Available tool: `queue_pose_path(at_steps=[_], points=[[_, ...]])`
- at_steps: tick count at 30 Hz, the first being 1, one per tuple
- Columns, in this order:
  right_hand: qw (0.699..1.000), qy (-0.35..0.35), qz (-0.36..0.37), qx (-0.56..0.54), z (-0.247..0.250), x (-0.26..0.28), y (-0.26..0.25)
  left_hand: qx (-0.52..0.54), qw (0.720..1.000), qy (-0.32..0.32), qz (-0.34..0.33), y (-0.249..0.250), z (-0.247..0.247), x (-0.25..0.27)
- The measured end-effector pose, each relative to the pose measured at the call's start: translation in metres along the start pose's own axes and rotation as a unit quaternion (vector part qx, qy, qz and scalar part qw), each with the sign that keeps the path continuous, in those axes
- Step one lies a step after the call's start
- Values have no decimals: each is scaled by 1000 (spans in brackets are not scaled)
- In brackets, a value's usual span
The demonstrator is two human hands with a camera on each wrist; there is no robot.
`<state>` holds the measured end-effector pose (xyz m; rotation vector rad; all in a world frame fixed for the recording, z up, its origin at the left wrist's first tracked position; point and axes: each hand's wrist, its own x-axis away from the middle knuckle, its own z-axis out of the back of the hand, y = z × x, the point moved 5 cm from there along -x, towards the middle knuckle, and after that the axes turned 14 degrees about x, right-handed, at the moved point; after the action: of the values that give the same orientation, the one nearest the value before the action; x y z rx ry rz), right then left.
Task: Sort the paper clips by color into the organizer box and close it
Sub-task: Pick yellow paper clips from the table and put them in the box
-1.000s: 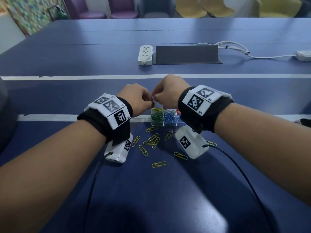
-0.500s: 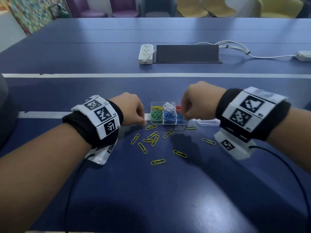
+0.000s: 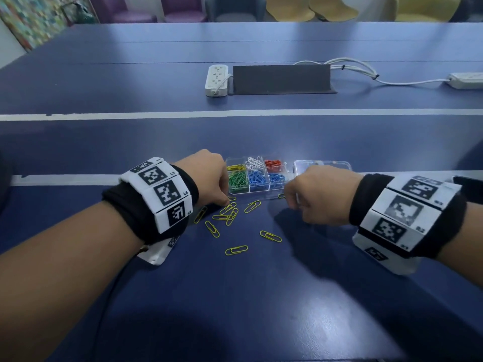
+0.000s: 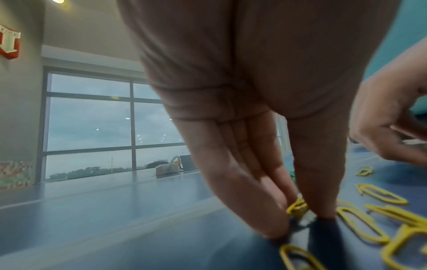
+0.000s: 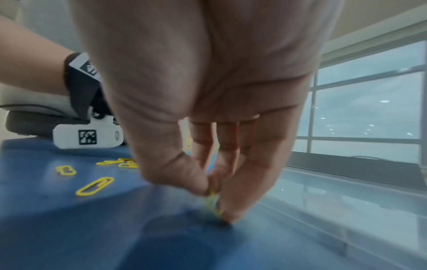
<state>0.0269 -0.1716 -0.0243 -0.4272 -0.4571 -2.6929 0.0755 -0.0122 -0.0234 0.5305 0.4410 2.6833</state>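
The clear organizer box (image 3: 259,189) stands open, its lid (image 3: 323,164) lying flat to the right. Its compartments hold yellow, white, red, green (image 3: 237,180) and blue (image 3: 257,178) clips. Several loose yellow paper clips (image 3: 236,250) lie on the blue table in front of it. My left hand (image 3: 225,202) is down at the left of the pile; in the left wrist view its fingers and thumb pinch a yellow clip (image 4: 297,208) against the table. My right hand (image 3: 287,201) is at the box's front right corner and pinches another yellow clip (image 5: 213,200) between thumb and forefinger.
A white power strip (image 3: 216,80), a dark grey panel (image 3: 281,79) and white cables (image 3: 366,74) lie far across the table. A second strip (image 3: 466,80) is at the right edge. A black object (image 3: 469,185) sits beyond my right wrist.
Both hands were together above the box a second ago. They have parted and dropped to the table, the left onto the clip pile, the right to the box's front right corner.
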Motion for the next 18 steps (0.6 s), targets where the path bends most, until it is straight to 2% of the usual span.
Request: queue_pose_path(at_steps=[3,6,13,18], points=[[998,45,-29,22,2,-9,4,-9,1000,13,2,1,0,5],[998,58,-5,35,-2,-14,-1,5,1000,22,-2,1,1,9],[998,56,6,39,-2,-16,-5,10,999,2,-41,8,-2,15],[999,40,9,-1,4,-12,-10,-7,1000,0,-27,8,-8,18]])
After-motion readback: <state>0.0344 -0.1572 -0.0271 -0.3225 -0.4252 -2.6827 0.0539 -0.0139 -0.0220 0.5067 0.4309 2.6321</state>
